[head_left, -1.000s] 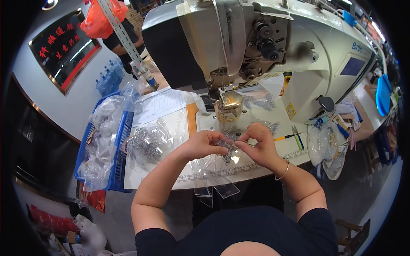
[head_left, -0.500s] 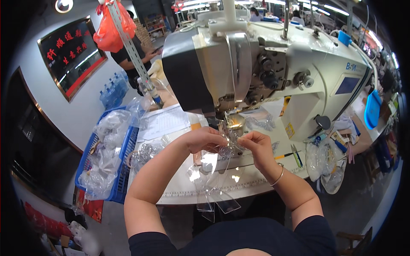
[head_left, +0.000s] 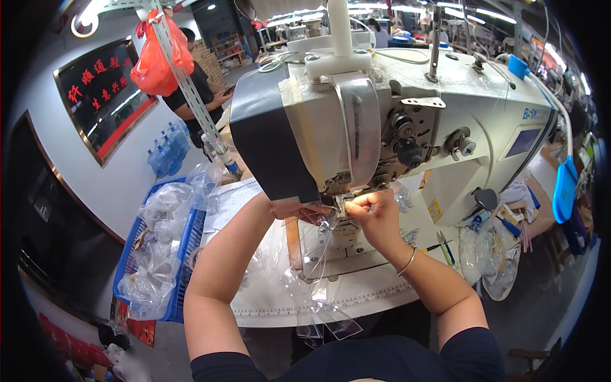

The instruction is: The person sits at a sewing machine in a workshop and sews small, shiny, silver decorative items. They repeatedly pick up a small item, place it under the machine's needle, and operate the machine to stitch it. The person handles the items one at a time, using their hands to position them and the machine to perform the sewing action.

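Note:
Both my hands work close under the needle area of a large white sewing machine [head_left: 414, 70]. My left hand [head_left: 300, 210] has its fingers closed on clear plastic strips [head_left: 312, 290], which hang down past the table's front edge. Its fingertips are partly hidden beneath the machine head. My right hand [head_left: 375, 213] pinches thumb against forefinger beside the presser foot. What lies in that pinch is too small to make out. The metal presser foot [head_left: 342, 207] shows between the two hands.
A blue basket [head_left: 184, 280] of clear plastic pieces stands left of the table. Thread snips [head_left: 444, 247] lie right of my right wrist. Clear plastic bags [head_left: 487, 254] hang at the table's right side. A person [head_left: 191, 89] stands at the far left.
My view has shifted, so the machine looks larger. My hands have risen toward the needle area, the left one now partly under the machine head. The plastic strips still hang below.

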A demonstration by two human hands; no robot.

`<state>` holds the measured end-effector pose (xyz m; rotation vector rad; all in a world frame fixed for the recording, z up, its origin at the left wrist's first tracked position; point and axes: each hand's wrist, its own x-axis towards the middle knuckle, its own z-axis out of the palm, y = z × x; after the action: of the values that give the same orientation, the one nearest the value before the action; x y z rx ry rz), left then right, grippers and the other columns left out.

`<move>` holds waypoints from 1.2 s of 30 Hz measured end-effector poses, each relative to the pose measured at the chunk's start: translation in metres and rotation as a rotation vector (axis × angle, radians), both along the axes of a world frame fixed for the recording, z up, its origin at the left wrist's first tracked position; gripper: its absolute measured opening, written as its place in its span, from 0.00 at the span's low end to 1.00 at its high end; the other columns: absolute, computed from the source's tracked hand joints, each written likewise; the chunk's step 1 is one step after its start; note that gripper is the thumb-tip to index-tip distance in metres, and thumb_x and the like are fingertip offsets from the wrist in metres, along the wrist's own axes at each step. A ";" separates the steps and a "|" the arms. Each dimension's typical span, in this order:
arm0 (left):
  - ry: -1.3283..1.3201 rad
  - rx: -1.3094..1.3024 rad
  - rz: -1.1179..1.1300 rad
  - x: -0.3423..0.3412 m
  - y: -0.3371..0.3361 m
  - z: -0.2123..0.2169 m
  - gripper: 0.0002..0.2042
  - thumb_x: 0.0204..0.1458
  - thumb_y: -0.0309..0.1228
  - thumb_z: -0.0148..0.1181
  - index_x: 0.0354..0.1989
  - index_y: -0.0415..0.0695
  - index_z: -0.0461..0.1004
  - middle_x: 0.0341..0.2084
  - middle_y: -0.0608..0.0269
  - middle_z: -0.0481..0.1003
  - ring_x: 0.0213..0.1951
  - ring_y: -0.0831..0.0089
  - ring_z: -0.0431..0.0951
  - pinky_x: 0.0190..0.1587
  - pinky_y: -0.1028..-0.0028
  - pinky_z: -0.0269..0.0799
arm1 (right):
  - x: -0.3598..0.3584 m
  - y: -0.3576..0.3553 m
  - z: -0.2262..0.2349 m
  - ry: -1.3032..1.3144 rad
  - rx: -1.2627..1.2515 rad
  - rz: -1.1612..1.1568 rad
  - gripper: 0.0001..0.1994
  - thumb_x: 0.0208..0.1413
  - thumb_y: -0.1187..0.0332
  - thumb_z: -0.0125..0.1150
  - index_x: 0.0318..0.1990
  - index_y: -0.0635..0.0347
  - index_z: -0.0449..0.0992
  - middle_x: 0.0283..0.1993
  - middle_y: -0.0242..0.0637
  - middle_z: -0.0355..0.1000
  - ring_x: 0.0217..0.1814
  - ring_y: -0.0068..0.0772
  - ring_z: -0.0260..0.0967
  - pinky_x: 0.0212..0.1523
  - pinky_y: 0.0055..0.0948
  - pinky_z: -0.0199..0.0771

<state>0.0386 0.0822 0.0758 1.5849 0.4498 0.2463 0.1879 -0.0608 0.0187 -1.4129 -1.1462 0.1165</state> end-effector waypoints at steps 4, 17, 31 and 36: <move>-0.052 -0.073 -0.027 0.000 0.010 0.001 0.21 0.53 0.36 0.57 0.55 0.48 0.64 0.35 0.64 0.75 0.30 0.72 0.77 0.34 0.68 0.76 | 0.001 0.001 0.001 -0.019 -0.010 0.007 0.07 0.41 0.65 0.65 0.18 0.56 0.76 0.19 0.29 0.69 0.36 0.35 0.57 0.38 0.33 0.58; -0.012 -0.213 -0.079 -0.006 0.013 -0.012 0.26 0.52 0.34 0.59 0.60 0.50 0.60 0.36 0.63 0.74 0.31 0.70 0.78 0.37 0.66 0.77 | 0.016 -0.005 0.000 -0.142 -0.030 0.081 0.03 0.43 0.66 0.63 0.27 0.51 0.80 0.30 0.36 0.64 0.42 0.41 0.55 0.47 0.38 0.52; -0.007 -0.183 -0.026 0.003 0.014 0.002 0.24 0.50 0.34 0.61 0.57 0.48 0.63 0.36 0.63 0.74 0.31 0.72 0.76 0.38 0.68 0.76 | 0.016 0.006 -0.007 -0.110 -0.060 0.041 0.04 0.43 0.67 0.63 0.25 0.56 0.80 0.30 0.34 0.68 0.42 0.42 0.55 0.46 0.38 0.55; 0.009 -0.171 0.002 0.002 0.012 0.006 0.24 0.49 0.34 0.62 0.55 0.47 0.65 0.36 0.63 0.73 0.31 0.73 0.76 0.38 0.68 0.76 | 0.016 0.004 -0.004 -0.112 -0.008 0.080 0.04 0.43 0.66 0.64 0.25 0.55 0.80 0.27 0.34 0.68 0.41 0.42 0.55 0.46 0.37 0.55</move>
<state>0.0406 0.0941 0.0817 1.4187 0.4672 0.1970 0.2036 -0.0573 0.0151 -1.3952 -1.2961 0.0993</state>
